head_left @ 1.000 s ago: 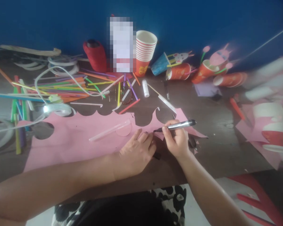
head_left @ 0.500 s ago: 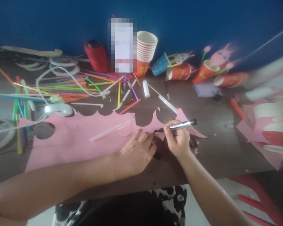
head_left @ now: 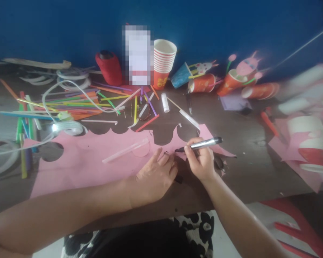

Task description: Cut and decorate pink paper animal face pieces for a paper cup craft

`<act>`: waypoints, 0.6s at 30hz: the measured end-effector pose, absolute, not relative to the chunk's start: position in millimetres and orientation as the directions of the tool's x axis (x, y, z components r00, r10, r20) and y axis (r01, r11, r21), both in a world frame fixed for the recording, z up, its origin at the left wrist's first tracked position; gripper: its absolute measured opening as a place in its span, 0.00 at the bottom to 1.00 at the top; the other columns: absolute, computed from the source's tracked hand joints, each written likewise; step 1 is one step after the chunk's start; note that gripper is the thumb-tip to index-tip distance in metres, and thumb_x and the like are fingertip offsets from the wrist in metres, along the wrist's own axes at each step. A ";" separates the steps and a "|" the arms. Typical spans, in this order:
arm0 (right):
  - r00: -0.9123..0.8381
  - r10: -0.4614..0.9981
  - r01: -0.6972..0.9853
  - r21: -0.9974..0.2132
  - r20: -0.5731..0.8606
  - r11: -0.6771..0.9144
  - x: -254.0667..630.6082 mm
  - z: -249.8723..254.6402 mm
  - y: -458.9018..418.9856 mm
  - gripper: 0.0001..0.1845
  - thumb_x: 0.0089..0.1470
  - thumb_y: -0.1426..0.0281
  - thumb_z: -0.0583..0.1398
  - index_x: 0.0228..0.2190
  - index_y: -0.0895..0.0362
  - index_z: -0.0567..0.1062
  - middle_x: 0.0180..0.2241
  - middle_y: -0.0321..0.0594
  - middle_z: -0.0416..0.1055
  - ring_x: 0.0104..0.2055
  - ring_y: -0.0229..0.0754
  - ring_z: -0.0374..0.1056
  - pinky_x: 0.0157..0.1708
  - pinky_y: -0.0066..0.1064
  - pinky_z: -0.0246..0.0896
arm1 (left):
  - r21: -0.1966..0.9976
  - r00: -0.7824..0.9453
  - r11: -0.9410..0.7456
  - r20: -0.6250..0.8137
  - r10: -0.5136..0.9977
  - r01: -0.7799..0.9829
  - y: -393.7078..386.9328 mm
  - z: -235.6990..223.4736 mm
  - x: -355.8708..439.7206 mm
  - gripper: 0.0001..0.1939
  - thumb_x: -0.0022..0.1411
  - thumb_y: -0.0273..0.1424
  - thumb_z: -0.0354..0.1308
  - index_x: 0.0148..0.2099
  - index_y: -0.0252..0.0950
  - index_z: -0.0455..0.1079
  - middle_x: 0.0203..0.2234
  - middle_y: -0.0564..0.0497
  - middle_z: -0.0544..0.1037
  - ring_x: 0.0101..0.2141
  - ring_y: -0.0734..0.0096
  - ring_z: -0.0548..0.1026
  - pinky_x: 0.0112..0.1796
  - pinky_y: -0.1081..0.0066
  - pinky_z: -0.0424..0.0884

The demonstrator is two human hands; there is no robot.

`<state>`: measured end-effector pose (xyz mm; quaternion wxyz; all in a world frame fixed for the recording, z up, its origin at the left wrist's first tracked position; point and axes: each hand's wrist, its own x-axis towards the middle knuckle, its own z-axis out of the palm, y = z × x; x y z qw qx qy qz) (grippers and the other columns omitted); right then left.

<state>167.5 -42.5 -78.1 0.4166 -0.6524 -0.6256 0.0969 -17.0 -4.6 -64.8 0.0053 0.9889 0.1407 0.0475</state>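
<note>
My left hand (head_left: 156, 175) lies flat, fingers stretched out, pressing down the right part of a large pink paper sheet (head_left: 91, 161) with round cut-outs along its far edge. My right hand (head_left: 201, 161) is closed around a silver and black marker (head_left: 200, 144). The marker's black tip rests on the pink sheet just beyond my left fingertips. A clear straw (head_left: 123, 151) and a small pink paper disc (head_left: 141, 149) lie on the sheet to the left of my hands.
Several coloured straws (head_left: 67, 104) and white tubing (head_left: 67, 125) litter the table's left side. A red thread spool (head_left: 109, 66), a stack of red-striped paper cups (head_left: 163, 61), a glue stick (head_left: 165, 102) and decorated cups (head_left: 204, 80) stand at the back. Pink scraps and a cup (head_left: 308, 139) lie right.
The marker's tip has shifted slightly on the pink sheet as my right hand moved a little. My left hand stays flat on the paper.
</note>
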 end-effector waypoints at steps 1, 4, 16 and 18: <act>0.189 0.899 0.733 -0.666 0.396 0.139 167.0 -77.8 -42.1 0.02 0.54 0.69 0.56 0.32 0.55 0.68 0.28 0.37 0.68 0.29 0.40 0.67 0.31 0.31 0.62 | 0.024 0.955 -0.960 0.096 0.280 0.279 -4.6 -64.8 -16.7 0.18 0.63 0.34 0.47 0.50 0.27 0.67 0.51 0.36 0.68 0.49 0.53 0.66 0.55 0.49 0.50; 0.184 0.898 0.728 -0.669 0.400 0.149 165.8 -76.8 -41.3 0.02 0.55 0.70 0.56 0.33 0.55 0.67 0.28 0.37 0.68 0.29 0.40 0.67 0.32 0.32 0.63 | 0.025 0.954 -0.958 0.094 0.286 0.285 -4.5 -63.9 -15.7 0.18 0.63 0.34 0.47 0.50 0.28 0.67 0.51 0.37 0.68 0.49 0.53 0.66 0.55 0.49 0.51; 0.144 0.908 0.722 -0.670 0.394 0.176 165.8 -76.9 -41.1 0.03 0.54 0.72 0.57 0.34 0.56 0.67 0.29 0.37 0.69 0.31 0.39 0.67 0.34 0.29 0.62 | 0.032 0.954 -0.957 0.080 0.290 0.288 -3.9 -62.1 -15.8 0.18 0.63 0.34 0.47 0.49 0.28 0.68 0.50 0.36 0.69 0.51 0.52 0.64 0.55 0.49 0.50; 0.142 0.909 0.721 -0.671 0.392 0.176 165.8 -77.0 -41.0 0.03 0.54 0.73 0.57 0.34 0.56 0.67 0.30 0.37 0.69 0.31 0.39 0.67 0.34 0.29 0.62 | 0.040 0.953 -0.957 0.079 0.291 0.289 -3.8 -62.2 -15.7 0.17 0.63 0.34 0.47 0.48 0.29 0.68 0.50 0.36 0.69 0.50 0.52 0.64 0.55 0.49 0.50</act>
